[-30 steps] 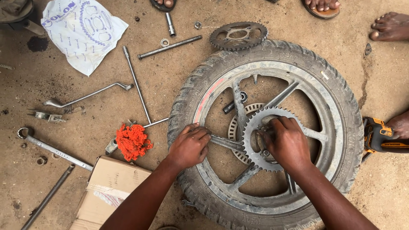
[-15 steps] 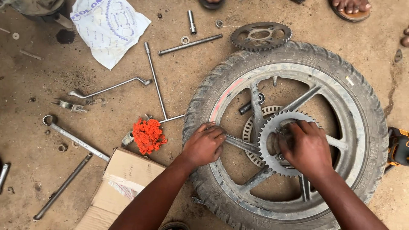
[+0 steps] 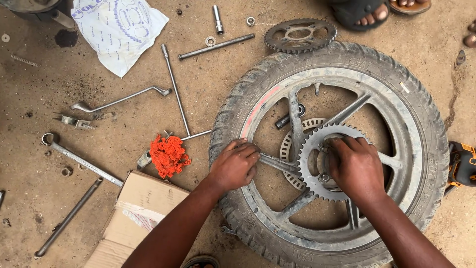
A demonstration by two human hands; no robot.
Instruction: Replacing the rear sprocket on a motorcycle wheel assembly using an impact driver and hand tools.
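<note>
The wheel lies flat on the floor. The left hand presses its rim, fingers curled, steadying it. The right hand covers the sprocket, fingers pinching a hub fastener.

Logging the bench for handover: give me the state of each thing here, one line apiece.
Wheel: flat on the ground.
Mounted sprocket: on the hub, under the right hand.
Left hand: gripping the rim.
Loose sprocket: flat on the ground, apart.
Cardboard box: flaps open.
Orange rag: bunched.
Plastic bag: crumpled.
</note>
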